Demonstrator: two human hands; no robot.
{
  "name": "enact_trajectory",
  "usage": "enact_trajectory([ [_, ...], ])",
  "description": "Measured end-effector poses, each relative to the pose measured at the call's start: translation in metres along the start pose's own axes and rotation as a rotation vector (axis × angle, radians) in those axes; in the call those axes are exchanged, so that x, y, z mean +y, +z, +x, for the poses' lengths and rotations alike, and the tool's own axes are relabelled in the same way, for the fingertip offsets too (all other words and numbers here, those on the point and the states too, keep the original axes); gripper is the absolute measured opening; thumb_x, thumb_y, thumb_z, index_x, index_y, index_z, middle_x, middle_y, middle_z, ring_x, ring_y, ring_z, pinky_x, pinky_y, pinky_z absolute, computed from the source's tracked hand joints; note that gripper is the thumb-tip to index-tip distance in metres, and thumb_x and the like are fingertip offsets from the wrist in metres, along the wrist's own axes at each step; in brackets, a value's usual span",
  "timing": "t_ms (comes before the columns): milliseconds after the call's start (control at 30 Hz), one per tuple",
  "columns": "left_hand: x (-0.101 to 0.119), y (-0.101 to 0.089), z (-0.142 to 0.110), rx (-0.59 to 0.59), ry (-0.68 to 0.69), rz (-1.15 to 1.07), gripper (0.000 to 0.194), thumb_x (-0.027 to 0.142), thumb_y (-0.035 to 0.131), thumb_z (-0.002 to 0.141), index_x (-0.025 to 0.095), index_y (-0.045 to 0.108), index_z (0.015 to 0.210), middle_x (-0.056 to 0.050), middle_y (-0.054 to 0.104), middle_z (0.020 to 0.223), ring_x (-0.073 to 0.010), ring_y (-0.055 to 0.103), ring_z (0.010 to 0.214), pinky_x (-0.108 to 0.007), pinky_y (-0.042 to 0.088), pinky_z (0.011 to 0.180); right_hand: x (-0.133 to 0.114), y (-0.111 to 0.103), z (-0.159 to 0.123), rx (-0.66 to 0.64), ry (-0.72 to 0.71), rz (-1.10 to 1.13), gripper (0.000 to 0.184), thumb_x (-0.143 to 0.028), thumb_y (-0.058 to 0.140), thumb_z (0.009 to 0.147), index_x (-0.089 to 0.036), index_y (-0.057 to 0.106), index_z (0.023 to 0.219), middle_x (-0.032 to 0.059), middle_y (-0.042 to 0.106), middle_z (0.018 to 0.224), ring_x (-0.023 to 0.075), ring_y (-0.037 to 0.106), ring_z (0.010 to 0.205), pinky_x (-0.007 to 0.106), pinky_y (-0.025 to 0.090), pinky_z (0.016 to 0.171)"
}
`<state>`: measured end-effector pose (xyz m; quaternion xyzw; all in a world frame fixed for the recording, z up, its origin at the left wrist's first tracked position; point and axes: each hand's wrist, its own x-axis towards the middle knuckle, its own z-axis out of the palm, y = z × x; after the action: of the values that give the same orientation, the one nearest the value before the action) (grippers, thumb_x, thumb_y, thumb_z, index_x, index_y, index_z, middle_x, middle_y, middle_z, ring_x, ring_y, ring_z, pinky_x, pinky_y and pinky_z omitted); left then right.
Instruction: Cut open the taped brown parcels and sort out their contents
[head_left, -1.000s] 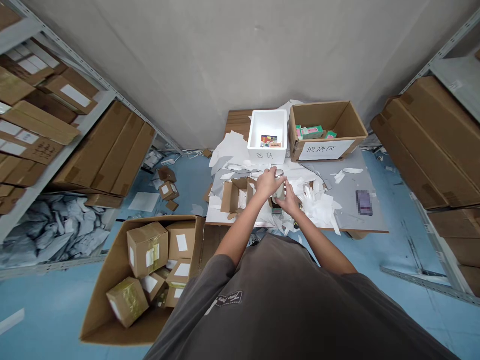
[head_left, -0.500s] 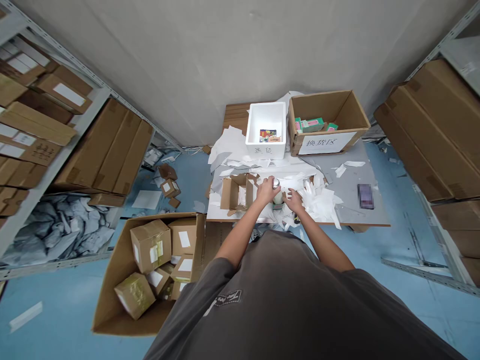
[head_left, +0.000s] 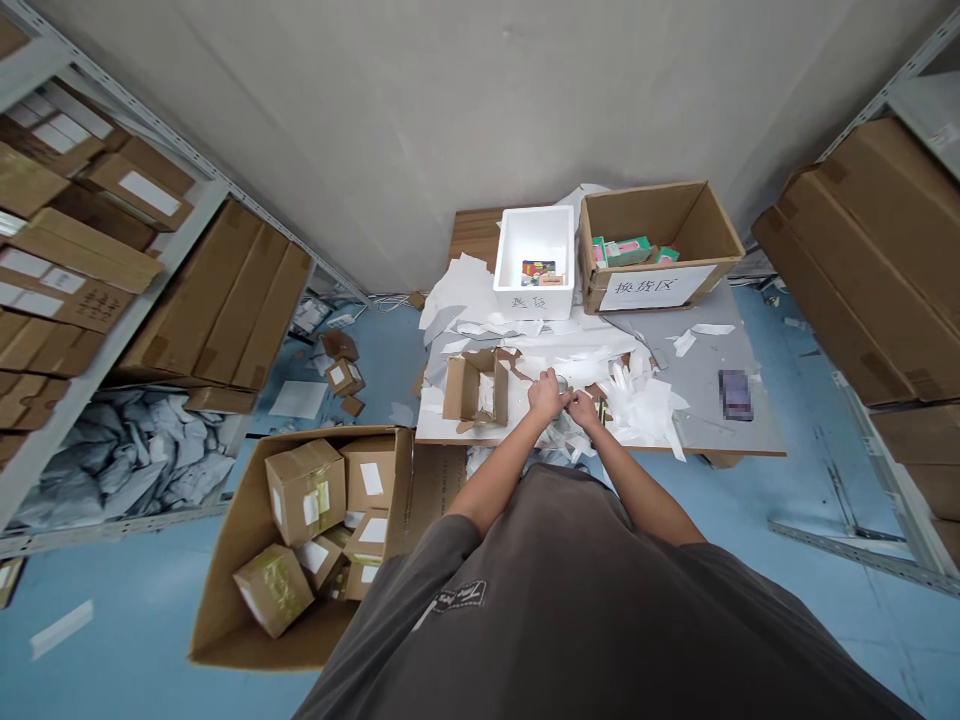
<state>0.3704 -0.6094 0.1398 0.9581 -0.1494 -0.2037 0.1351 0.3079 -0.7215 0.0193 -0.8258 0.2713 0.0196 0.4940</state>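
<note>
My left hand [head_left: 547, 395] is closed around a small round jar [head_left: 561, 382] at the near edge of the table [head_left: 705, 380]; only a sliver of the jar shows. My right hand [head_left: 583, 408] is right beside it, fingers curled and touching the left hand, and what it grips is hidden. An opened small cardboard box [head_left: 475, 389] stands just left of my hands. White paper scraps [head_left: 637, 400] are heaped around and to the right of them.
A white foam box [head_left: 535, 262] and a labelled cardboard box [head_left: 657, 245] stand at the table's far side. A phone [head_left: 735, 393] lies to the right. A big carton of small taped boxes [head_left: 315, 520] is on the floor left. Shelves of cartons flank both sides.
Both hands have drawn back toward the table's near edge and come together. The jar, earlier upright between them, is now mostly covered by my left hand.
</note>
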Motion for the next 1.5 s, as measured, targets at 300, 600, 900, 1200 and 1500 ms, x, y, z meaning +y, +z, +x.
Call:
enact_trajectory([
  [300, -0.029, 0.004, -0.013, -0.058, 0.048, -0.099, 0.042, 0.041, 0.071, 0.097, 0.019, 0.069, 0.132, -0.020, 0.065, 0.143, -0.0333, 0.068, 0.126, -0.039, 0.052, 0.103, -0.002, -0.007, -0.006, -0.084, 0.016, 0.037, 0.025, -0.044, 0.058, 0.093, -0.024, 0.058, 0.078, 0.0024, 0.068, 0.078, 0.0220, 0.062, 0.082, 0.030, 0.052, 0.077],
  [600, -0.092, 0.011, 0.007, -0.049, -0.097, -0.698, 0.048, 0.022, 0.071, 0.082, 0.019, 0.073, 0.130, -0.013, 0.075, 0.131, -0.0258, 0.069, 0.120, -0.039, 0.054, 0.105, -0.004, -0.011, -0.010, -0.094, 0.002, 0.034, 0.026, -0.046, 0.058, 0.093, -0.024, 0.057, 0.079, 0.0027, 0.065, 0.076, 0.0224, 0.060, 0.084, 0.029, 0.051, 0.075],
  [900, -0.105, 0.049, -0.003, -0.030, -0.077, -0.900, 0.047, 0.027, 0.073, 0.086, 0.018, 0.070, 0.131, -0.014, 0.072, 0.136, -0.0215, 0.071, 0.113, -0.036, 0.059, 0.098, -0.009, -0.009, -0.010, -0.106, 0.004, -0.012, 0.026, -0.048, 0.061, 0.093, -0.024, 0.059, 0.082, 0.0011, 0.065, 0.077, 0.0210, 0.061, 0.081, 0.030, 0.053, 0.076],
  [1200, -0.093, 0.062, 0.010, 0.028, -0.101, -0.902, 0.049, 0.009, 0.072, 0.071, 0.020, 0.069, 0.118, -0.006, 0.073, 0.126, -0.0206, 0.068, 0.114, -0.034, 0.056, 0.100, -0.009, -0.002, -0.008, -0.105, 0.033, -0.035, 0.023, -0.044, 0.059, 0.094, -0.025, 0.055, 0.080, 0.0020, 0.065, 0.077, 0.0218, 0.061, 0.081, 0.031, 0.054, 0.075],
  [1500, -0.094, 0.082, 0.013, 0.026, -0.316, -0.868, 0.052, 0.013, 0.083, 0.069, 0.024, 0.067, 0.117, -0.008, 0.077, 0.115, -0.0258, 0.072, 0.106, -0.032, 0.055, 0.091, -0.004, 0.002, -0.006, -0.054, -0.008, -0.076, 0.027, -0.042, 0.061, 0.093, -0.027, 0.048, 0.074, 0.0004, 0.060, 0.070, 0.0220, 0.061, 0.076, 0.029, 0.051, 0.071],
])
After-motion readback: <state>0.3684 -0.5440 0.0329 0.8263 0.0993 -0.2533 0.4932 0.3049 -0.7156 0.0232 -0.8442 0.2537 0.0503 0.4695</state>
